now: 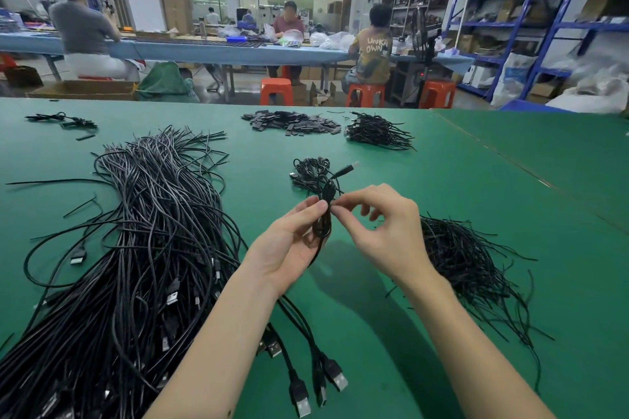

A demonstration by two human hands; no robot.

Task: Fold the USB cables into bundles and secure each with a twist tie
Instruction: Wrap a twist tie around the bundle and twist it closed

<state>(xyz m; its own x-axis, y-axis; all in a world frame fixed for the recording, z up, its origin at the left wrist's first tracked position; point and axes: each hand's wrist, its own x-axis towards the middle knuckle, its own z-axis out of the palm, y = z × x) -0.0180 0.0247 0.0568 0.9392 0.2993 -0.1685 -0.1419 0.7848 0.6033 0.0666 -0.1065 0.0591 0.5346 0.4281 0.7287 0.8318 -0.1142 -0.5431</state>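
Above green table (476, 180), left hand (289, 241) gripping folded cable (323, 214), right hand (384, 224) pinching

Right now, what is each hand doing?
Left hand: grips the folded cable.
Right hand: pinches at the cable's middle, seemingly a twist tie; too small to tell.

Single head-worn wide-angle view, looking forward and down across a green table (476, 180). Both forearms enter from the bottom edge, close to lens; workshop benches and shelving far behind, edges curved.
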